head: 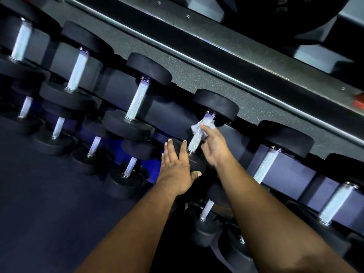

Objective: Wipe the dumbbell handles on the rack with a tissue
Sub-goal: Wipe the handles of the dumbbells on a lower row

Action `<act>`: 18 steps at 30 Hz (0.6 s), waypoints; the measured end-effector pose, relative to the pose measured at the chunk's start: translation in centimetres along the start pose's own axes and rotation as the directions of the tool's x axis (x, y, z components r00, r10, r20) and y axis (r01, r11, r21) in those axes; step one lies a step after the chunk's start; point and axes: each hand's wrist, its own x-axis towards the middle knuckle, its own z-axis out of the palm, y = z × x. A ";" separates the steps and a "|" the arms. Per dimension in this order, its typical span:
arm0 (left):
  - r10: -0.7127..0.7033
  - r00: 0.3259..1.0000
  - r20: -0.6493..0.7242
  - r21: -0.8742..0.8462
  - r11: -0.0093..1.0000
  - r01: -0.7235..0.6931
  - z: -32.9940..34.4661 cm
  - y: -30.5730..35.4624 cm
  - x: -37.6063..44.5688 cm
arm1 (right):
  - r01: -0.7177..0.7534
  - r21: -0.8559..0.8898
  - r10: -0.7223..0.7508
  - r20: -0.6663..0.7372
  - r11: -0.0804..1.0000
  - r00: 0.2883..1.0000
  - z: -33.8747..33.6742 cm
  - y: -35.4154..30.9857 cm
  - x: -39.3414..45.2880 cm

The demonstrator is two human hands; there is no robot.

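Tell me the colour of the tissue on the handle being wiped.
White, seen in the head view: the tissue wraps the knurled silver handle.

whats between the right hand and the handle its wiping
A crumpled white tissue. In the head view it wraps around the knurled handle, under the right hand's fingers. The left hand lies flat on the near black weight head.

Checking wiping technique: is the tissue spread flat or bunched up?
Bunched. The tissue shows as a crumpled wad behind the dumbbell handle, held there by the right hand.
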 end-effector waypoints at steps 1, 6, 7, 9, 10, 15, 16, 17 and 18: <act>0.000 1.000 -0.002 0.001 1.000 0.000 0.0 0.0 0.0 | -0.060 -0.043 0.062 0.054 0.997 0.997 -0.4 0.5 -0.3; 0.002 1.000 0.010 -0.001 1.000 -0.002 0.0 -0.2 -0.1 | -0.053 0.103 0.049 0.040 0.993 0.998 -0.6 -1.4 1.2; 0.006 1.000 0.002 0.002 1.000 -0.006 0.0 -0.2 -0.1 | -0.022 0.160 0.019 0.016 0.987 1.000 -0.4 -1.8 1.8; 0.011 1.000 -0.014 0.007 1.000 -0.011 0.0 -0.2 0.0 | -0.003 0.074 0.000 0.037 0.997 0.999 -0.1 -1.5 1.7; 0.007 1.000 -0.017 0.005 1.000 -0.007 0.2 -0.3 0.0 | -0.010 -0.066 0.015 0.071 0.998 0.997 -0.4 -0.6 1.1; 0.003 1.000 -0.019 0.014 1.000 -0.003 0.4 -0.3 0.0 | 0.103 -0.636 -0.132 0.002 0.765 0.991 -2.4 3.6 -1.8; 0.000 1.000 -0.016 0.017 1.000 0.000 0.4 -0.3 0.0 | 0.107 -0.699 -0.201 -0.054 0.707 0.978 -2.3 3.7 -2.4; -0.002 1.000 -0.011 0.020 1.000 0.003 0.3 -0.3 0.0 | 0.109 -0.752 -0.268 -0.093 0.651 0.959 -2.2 4.1 -3.0; -0.002 1.000 -0.008 0.020 1.000 0.002 0.0 -0.1 -0.1 | 0.115 -0.780 -0.306 -0.101 0.615 0.947 -2.1 3.9 -4.2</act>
